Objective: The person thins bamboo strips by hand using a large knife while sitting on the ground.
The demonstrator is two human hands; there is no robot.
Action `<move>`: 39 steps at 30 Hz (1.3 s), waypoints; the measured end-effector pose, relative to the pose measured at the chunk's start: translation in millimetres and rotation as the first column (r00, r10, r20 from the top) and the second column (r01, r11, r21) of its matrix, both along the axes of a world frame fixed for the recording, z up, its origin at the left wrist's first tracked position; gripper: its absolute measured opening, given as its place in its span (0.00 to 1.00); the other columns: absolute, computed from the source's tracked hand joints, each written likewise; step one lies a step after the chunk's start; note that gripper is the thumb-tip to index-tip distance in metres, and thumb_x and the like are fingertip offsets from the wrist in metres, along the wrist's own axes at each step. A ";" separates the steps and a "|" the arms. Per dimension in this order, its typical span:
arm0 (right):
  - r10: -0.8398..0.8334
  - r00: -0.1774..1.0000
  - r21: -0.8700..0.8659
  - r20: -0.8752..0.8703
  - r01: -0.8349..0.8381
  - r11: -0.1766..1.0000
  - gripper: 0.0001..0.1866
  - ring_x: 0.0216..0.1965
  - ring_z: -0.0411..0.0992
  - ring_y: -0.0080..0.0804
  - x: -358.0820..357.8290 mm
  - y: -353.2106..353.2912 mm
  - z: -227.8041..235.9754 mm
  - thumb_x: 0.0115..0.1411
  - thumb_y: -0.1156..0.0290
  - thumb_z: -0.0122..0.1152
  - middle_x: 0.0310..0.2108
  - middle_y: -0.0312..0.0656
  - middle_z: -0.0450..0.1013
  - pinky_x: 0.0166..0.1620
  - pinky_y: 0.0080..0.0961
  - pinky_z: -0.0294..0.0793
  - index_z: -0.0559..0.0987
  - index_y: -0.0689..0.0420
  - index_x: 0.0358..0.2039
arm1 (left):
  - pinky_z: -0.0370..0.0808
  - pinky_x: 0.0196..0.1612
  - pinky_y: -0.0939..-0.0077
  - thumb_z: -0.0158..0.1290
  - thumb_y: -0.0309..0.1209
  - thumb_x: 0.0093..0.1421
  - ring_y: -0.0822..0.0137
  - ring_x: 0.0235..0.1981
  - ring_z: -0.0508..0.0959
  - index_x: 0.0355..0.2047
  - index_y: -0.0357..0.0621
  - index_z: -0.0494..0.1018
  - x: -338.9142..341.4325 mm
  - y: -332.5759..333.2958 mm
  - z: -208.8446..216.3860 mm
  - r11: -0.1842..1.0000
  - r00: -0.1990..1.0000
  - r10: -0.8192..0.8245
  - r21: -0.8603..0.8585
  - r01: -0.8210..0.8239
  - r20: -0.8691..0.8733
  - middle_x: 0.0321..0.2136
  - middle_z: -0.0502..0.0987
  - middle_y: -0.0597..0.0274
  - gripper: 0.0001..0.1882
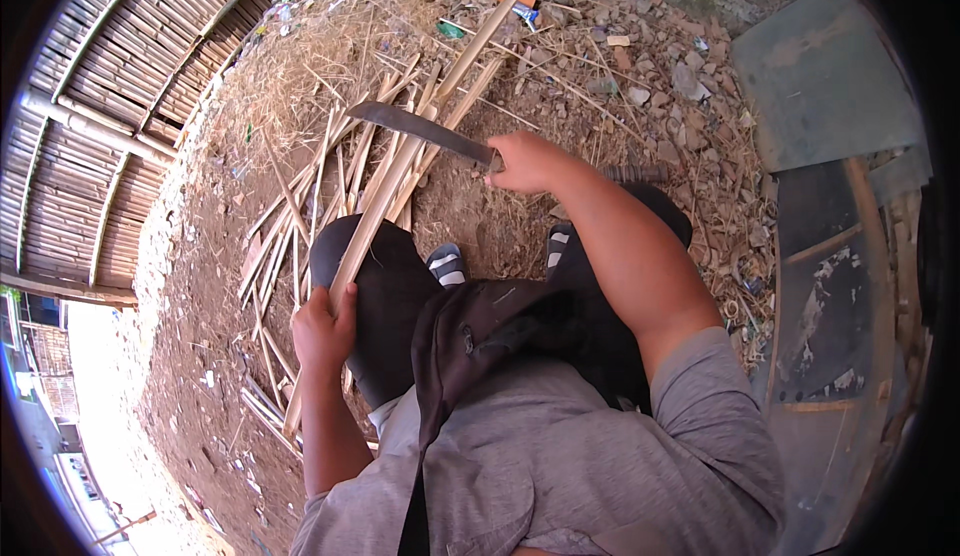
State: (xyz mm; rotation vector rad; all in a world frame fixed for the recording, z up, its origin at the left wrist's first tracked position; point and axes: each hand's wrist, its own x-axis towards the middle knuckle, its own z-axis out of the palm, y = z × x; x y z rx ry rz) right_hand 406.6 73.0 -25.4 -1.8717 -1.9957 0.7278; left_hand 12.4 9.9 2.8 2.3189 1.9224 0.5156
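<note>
Two hands: both closed; the left hand [325, 326] grips a pale bamboo-like strip [374, 218], the right hand [525, 161] grips a long dark machete [425, 134] near the base of its blade.
Strip: slants over the left knee [390, 266], near end below the left hand, upper stretch pointing to the far edge of the ground [460, 211]. Overlapping loose strips [362, 156] make its far end hard to tell.
Blade: crosses above the strip, tip to the left; contact cannot be told. A shallow angle should give better control than a steep one.
Stroke: safest sent away from the body, toward the ground's far edge, with the left fingers well behind the cutting edge.
Knee: a useful rest, but the blade should work only beyond it, never over the thigh.
Support: pressing the strip firmly onto the knee would probably curb its flex and twist.
Sandals: the striped pair [447, 264] sits near the work; a slip should have a path clear of both feet.
</note>
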 end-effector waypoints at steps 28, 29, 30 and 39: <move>-0.220 0.970 0.024 0.105 0.218 0.976 0.20 0.41 0.79 0.48 15.6 -9.4 48.1 0.52 0.59 0.70 0.36 0.47 0.80 0.44 0.45 0.78 0.81 0.51 0.45 | 0.71 0.28 0.46 0.56 0.55 0.63 0.38 0.23 0.77 0.22 0.40 0.68 -5.7 1.9 1.8 0.998 1.000 0.019 -0.054 -0.020 -0.022 0.17 0.74 0.43 0.29; -0.259 0.953 0.015 0.159 0.260 0.966 0.21 0.41 0.79 0.49 11.4 -12.5 53.4 0.52 0.58 0.70 0.36 0.47 0.80 0.45 0.45 0.78 0.81 0.51 0.45 | 0.72 0.30 0.46 0.56 0.55 0.63 0.39 0.24 0.78 0.23 0.40 0.70 -5.9 1.9 3.4 0.996 0.999 0.028 -0.082 -0.030 -0.027 0.19 0.75 0.43 0.29; -0.260 0.952 0.029 0.163 0.258 0.966 0.21 0.41 0.79 0.49 5.0 -14.9 54.2 0.52 0.58 0.70 0.36 0.47 0.80 0.45 0.45 0.78 0.81 0.51 0.45 | 0.72 0.30 0.46 0.56 0.55 0.63 0.39 0.24 0.78 0.23 0.40 0.70 -6.9 2.2 4.6 0.997 0.999 0.029 -0.069 -0.030 -0.018 0.19 0.75 0.43 0.29; 0.020 0.987 -0.045 0.158 -0.013 0.999 0.18 0.41 0.79 0.48 2.2 -9.1 38.0 0.54 0.55 0.70 0.35 0.45 0.79 0.43 0.45 0.78 0.81 0.52 0.40 | 0.72 0.29 0.46 0.57 0.55 0.62 0.38 0.25 0.78 0.22 0.39 0.68 -7.1 -0.3 6.1 0.996 1.000 0.010 -0.090 -0.010 -0.008 0.19 0.75 0.42 0.29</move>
